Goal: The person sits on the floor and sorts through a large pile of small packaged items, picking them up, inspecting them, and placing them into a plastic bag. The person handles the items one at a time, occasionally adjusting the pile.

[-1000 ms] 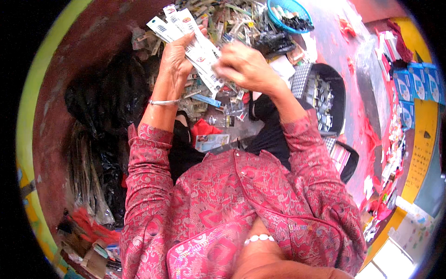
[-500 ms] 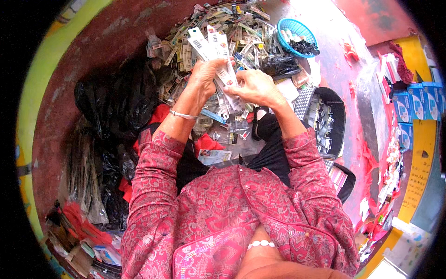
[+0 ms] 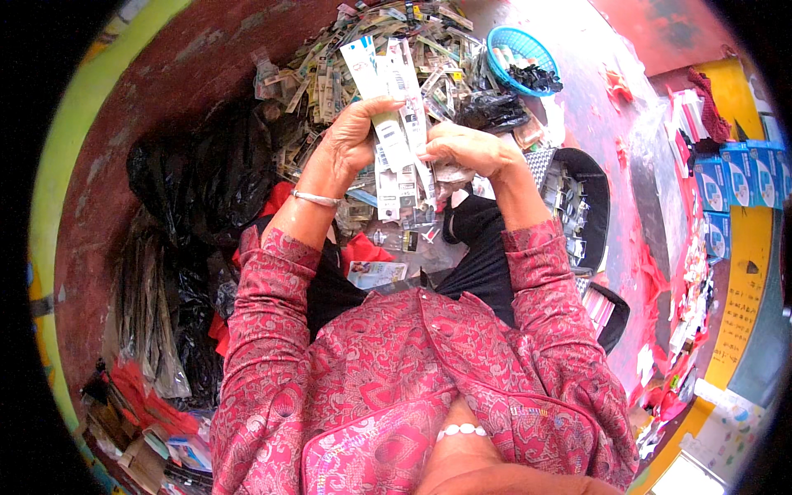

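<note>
Between my two hands is a loose fan of long, narrow white packets [image 3: 398,107] with printed barcodes. My left hand [image 3: 356,136] is closed on their left side, its thumb lying across them. My right hand [image 3: 470,150] pinches their right edge lower down, with its fingers curled. Beyond and below my hands spreads a large heap of similar slim packets [image 3: 330,82]. Several small clear packs [image 3: 408,239] lie on the floor between my knees, close to a printed card [image 3: 375,274].
At the far right of the heap stands a blue basket [image 3: 496,64] beside a black plastic bag [image 3: 493,111]. Right of my knee are an open black case [image 3: 596,194] and a smaller one [image 3: 615,330]. Black bags [image 3: 198,190] fill the left; blue boxes [image 3: 742,177] are stacked right.
The packets have shifted from a slanted bunch to a more upright, spread fan. My right hand has moved slightly right, and its hold on their edge has changed.
</note>
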A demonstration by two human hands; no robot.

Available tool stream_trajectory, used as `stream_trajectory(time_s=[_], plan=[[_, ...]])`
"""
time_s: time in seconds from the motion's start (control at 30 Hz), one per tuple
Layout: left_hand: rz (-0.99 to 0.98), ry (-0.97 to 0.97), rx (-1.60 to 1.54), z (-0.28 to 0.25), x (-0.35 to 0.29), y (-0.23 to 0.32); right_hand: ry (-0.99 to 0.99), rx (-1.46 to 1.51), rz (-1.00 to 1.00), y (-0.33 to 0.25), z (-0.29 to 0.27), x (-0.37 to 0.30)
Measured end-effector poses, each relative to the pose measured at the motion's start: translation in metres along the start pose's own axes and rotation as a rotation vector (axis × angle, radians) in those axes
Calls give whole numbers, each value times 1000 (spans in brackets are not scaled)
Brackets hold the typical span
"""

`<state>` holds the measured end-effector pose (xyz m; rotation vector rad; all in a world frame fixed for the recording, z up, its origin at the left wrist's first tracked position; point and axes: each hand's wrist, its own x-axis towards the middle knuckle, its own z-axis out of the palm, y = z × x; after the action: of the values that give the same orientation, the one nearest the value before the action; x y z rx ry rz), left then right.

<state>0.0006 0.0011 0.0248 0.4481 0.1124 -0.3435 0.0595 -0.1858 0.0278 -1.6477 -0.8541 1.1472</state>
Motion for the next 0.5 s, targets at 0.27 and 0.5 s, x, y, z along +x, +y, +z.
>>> stream_trajectory(time_s=[0.27,0.5], plan=[[80,272,78,-1,0,1,18,-209,186,-38,1,-4],[67,279,311,2,5,-6,825,138,-348,-51,-5,-7]])
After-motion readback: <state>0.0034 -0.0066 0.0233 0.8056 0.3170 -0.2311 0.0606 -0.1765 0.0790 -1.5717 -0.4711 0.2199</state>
